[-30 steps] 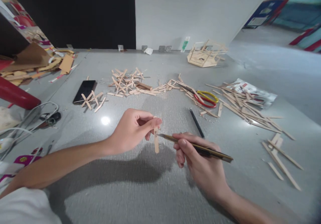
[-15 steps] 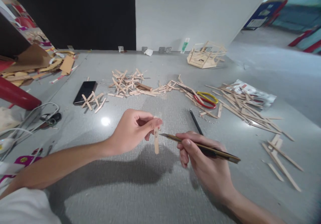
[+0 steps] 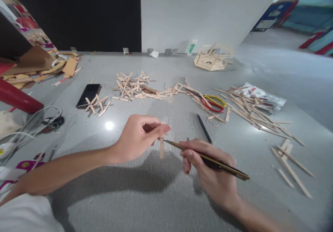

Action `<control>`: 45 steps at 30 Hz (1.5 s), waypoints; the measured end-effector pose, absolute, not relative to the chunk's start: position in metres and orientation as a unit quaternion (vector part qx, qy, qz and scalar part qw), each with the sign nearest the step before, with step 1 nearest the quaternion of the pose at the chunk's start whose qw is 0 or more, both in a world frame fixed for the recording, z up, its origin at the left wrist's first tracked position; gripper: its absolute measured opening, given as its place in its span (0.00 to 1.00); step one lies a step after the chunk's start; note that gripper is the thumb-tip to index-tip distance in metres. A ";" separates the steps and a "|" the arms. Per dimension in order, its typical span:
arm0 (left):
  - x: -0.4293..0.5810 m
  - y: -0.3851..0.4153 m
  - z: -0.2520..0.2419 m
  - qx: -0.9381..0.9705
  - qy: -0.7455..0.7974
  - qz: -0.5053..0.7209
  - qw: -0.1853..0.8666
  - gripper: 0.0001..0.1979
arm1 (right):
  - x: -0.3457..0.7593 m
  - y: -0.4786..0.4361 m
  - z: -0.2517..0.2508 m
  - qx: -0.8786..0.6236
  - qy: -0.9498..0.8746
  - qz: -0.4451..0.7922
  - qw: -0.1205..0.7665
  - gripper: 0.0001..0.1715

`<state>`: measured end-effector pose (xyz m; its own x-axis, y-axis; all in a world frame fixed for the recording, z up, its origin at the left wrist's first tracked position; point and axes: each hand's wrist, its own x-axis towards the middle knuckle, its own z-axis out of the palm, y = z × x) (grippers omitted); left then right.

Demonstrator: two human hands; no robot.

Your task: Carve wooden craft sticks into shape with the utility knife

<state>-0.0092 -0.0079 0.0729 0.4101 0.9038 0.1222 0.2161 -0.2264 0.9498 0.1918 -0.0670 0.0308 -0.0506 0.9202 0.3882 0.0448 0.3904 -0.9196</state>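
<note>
My left hand (image 3: 144, 135) pinches the upper end of a short popsicle stick (image 3: 161, 150) between thumb and fingers, and its rounded lower end hangs down above the table. A dark mark or cut shows on the stick just below my thumb. My right hand (image 3: 210, 166) is closed around a utility knife (image 3: 223, 167) with a brass-coloured edge, held much like a pen. The knife's blade tip meets the stick at the dark mark. A black pen (image 3: 204, 128) lies on the table just beyond my right hand.
Scissors with red and yellow handles (image 3: 213, 103) lie among cut sticks. More sticks (image 3: 132, 86) are heaped behind my left hand, others (image 3: 252, 110) at right. A phone (image 3: 88, 95), a glue tube (image 3: 191, 47) and a stick-built frame (image 3: 212, 60) stand or lie farther back.
The knife in my right hand has moved slightly left, bringing its blade from just beside the stick onto it. My left hand and the stick have barely shifted.
</note>
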 end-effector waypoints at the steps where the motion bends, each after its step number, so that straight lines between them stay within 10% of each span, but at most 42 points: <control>1: -0.009 -0.008 0.073 0.694 0.405 0.362 0.473 0.22 | 0.191 -0.067 0.031 -0.395 -0.605 0.398 0.566 0.10; 18: -0.008 -0.005 0.077 0.654 0.394 0.327 0.557 0.17 | 0.190 -0.058 0.032 -0.406 -0.402 0.615 0.543 0.13; 45: -0.010 -0.002 0.071 0.628 0.407 0.363 0.555 0.17 | 0.192 -0.061 0.023 -0.424 -0.527 0.511 0.530 0.22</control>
